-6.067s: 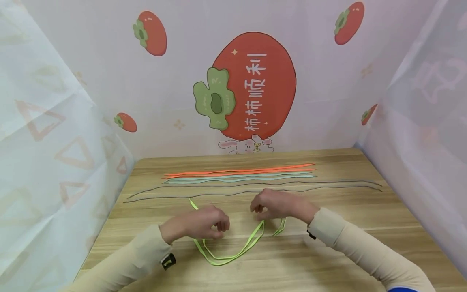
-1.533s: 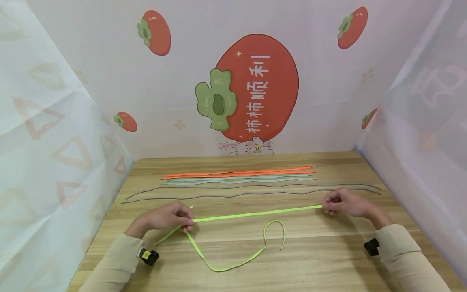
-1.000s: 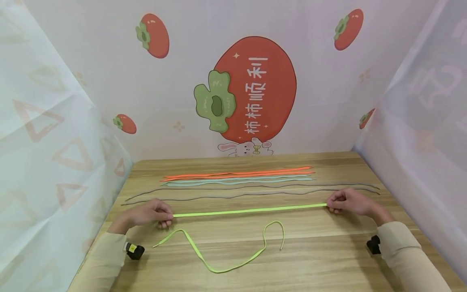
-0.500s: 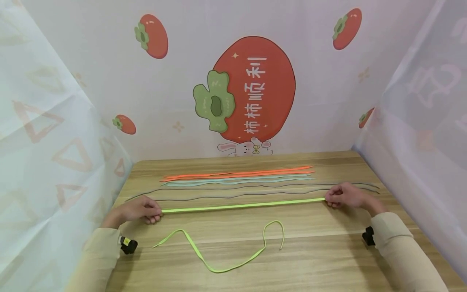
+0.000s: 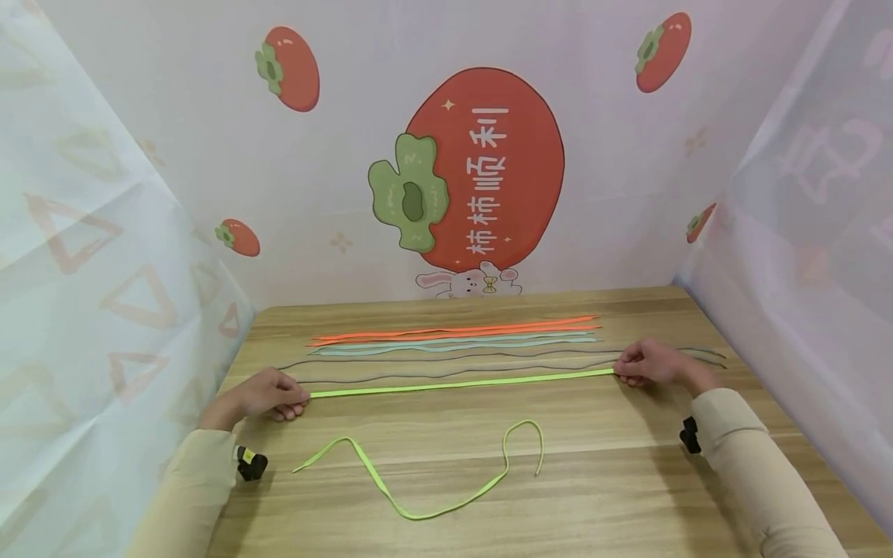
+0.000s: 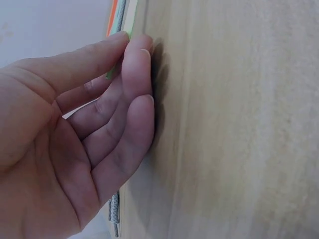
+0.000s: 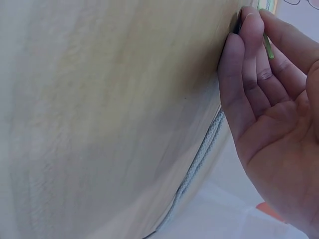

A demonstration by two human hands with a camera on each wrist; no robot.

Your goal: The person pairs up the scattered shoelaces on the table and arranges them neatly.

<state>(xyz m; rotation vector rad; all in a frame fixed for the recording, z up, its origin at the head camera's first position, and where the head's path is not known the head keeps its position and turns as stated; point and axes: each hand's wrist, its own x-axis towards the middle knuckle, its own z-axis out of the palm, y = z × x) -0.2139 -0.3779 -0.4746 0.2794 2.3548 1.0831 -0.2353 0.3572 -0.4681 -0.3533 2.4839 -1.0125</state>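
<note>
A flat neon-yellow shoelace (image 5: 460, 384) is stretched straight between both hands, just in front of the grey laces. My left hand (image 5: 268, 394) pinches its left end between thumb and fingertips; in the left wrist view the lace's green tip (image 6: 109, 74) pokes out behind the thumb. At the other end, my right hand (image 5: 647, 363) pinches the lace, and its tip (image 7: 269, 50) shows past the fingers in the right wrist view. The fingertips of both hands are right at the wood. A second neon-yellow shoelace (image 5: 418, 517) lies in a loose wave nearer the front.
Behind the held lace lie two thin grey round laces (image 5: 432, 377), then pale blue-green laces (image 5: 456, 340) and orange laces (image 5: 453, 333), all running left to right on the wooden table (image 5: 600, 496). Printed sheets form a back wall (image 5: 335, 155) and side walls.
Earlier both yellow laces lay bunched together. One was pulled out and drawn taut as the left hand slid left; both hands then carried it back toward the grey laces. The other stayed in front.
</note>
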